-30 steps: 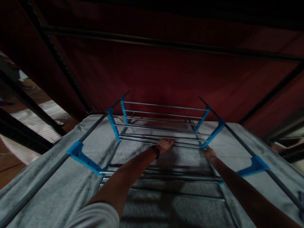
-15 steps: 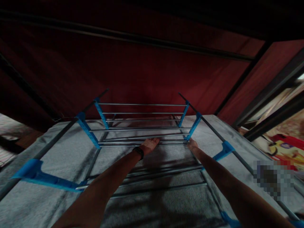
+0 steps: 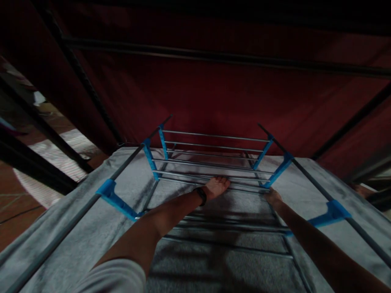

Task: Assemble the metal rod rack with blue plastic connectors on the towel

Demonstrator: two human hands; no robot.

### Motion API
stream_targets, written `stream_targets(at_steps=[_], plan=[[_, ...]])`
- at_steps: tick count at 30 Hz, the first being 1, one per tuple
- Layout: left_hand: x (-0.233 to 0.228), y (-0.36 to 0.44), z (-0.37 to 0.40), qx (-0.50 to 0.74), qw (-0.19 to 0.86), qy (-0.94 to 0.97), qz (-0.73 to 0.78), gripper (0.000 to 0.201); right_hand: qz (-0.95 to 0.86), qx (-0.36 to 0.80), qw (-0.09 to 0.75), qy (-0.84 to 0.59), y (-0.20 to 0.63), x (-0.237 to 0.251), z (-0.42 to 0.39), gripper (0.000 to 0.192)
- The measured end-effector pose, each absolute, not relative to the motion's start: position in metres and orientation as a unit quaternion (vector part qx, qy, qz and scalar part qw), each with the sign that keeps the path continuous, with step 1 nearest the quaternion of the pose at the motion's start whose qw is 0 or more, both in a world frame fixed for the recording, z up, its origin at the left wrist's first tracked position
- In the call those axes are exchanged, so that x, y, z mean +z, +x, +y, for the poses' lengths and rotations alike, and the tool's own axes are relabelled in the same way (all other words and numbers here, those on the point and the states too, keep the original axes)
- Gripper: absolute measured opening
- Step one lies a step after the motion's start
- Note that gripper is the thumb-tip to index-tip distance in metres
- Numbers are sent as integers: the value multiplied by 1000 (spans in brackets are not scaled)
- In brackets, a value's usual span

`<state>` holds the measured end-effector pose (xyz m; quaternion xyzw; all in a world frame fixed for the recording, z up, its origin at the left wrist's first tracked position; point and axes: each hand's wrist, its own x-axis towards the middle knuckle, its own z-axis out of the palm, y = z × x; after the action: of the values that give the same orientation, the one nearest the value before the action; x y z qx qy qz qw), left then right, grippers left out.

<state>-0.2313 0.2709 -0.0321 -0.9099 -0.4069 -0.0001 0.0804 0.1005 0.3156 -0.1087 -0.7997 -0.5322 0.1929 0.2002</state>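
Note:
A metal drying rack [image 3: 210, 160] with silver rods and blue plastic brackets stands in front of me. A grey towel-like cloth [image 3: 91, 219] lies spread beneath its rods. My left hand [image 3: 216, 186], with a dark band on the wrist, rests flat with fingers stretched on the rods near the far middle of the rack. My right hand [image 3: 273, 197] lies at the right side rail, just below a blue bracket [image 3: 279, 171]. Its fingers are hidden against the cloth and rail, so I cannot see what they hold.
A dark red fabric wall [image 3: 214, 89] with black frame poles [image 3: 195, 55] rises behind the rack. At the left, reddish floor and a pale striped mat [image 3: 51, 160] show between dark poles. More blue brackets [image 3: 116, 199] sit on the side rails.
The view swung right and then back left. Both hands stay at the far end of the rack, with the left hand a little further onto the rods.

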Motion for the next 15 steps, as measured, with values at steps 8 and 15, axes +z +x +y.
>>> stream_targets(at_steps=[8, 15], plan=[[-10, -259, 270, -8, 81, -895, -438, 36, -532, 206, 189, -799, 100, -108, 313, 44], [-22, -234, 266, -15, 81, -889, -450, 41, -506, 203, 209, -812, 91, -101, 311, 42]])
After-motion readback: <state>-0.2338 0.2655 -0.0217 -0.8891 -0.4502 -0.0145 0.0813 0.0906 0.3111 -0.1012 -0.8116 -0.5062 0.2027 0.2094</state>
